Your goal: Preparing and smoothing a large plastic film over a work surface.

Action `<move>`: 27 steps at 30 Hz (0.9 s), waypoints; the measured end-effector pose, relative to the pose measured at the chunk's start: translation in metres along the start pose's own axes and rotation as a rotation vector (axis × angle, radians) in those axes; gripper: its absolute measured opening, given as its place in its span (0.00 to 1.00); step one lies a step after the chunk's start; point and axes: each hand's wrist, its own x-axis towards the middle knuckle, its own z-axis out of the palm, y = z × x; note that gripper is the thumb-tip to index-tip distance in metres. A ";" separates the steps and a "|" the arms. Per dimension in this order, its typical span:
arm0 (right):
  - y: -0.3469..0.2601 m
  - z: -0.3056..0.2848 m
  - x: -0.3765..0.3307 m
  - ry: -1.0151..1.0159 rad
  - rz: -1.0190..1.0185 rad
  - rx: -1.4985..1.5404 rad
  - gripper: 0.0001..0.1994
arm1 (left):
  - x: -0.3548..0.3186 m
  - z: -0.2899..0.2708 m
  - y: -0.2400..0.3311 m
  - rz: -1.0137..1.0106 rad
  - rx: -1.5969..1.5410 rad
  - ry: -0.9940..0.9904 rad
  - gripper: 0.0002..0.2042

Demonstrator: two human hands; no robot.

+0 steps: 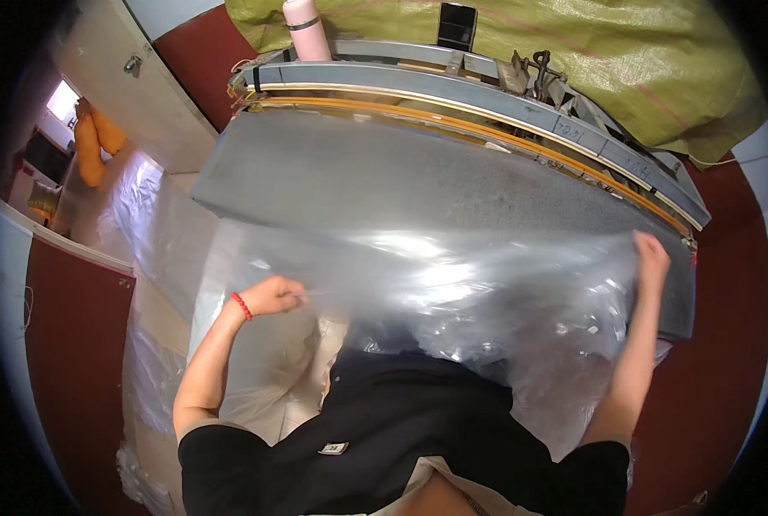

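Observation:
A clear plastic sheet [436,275] stretches between my two hands in front of my body, its surface shiny and creased. My left hand [276,297], with a red bead bracelet at the wrist, is closed on the sheet's left part. Farther right, my right hand [651,254] pinches the sheet's upper right corner. Beyond the sheet lies a grey work surface [341,172], which the plastic partly covers. More plastic hangs down in loose folds on the right, over my lower body.
A grey metal frame with orange strips [401,112] runs along the surface's far edge. On it stand a pink bottle [307,34] and a metal clamp [539,73]. Behind are a dark phone [457,26] and a yellow-green woven cover [616,69]. A door [135,95] is at left.

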 end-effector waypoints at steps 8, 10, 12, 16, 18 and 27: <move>0.216 -0.303 -0.011 0.592 0.271 0.214 0.11 | -0.061 -0.215 -0.098 -0.463 0.134 0.512 0.13; 0.227 -0.291 -0.003 0.591 0.212 0.152 0.12 | -0.094 -0.289 -0.090 -0.293 0.660 1.079 0.09; 0.233 -0.296 -0.006 0.599 0.211 0.036 0.12 | -0.055 -0.300 -0.012 -0.017 0.954 1.709 0.09; 0.208 -0.249 0.005 0.614 0.309 -0.374 0.13 | 0.052 -0.252 0.041 0.208 0.589 1.762 0.14; 0.243 -0.249 0.037 0.525 0.288 -0.225 0.12 | 0.097 -0.251 -0.044 0.107 0.649 1.080 0.22; 0.155 -0.169 0.040 0.533 0.617 -1.031 0.15 | 0.117 -0.284 -0.118 -0.261 0.704 1.045 0.26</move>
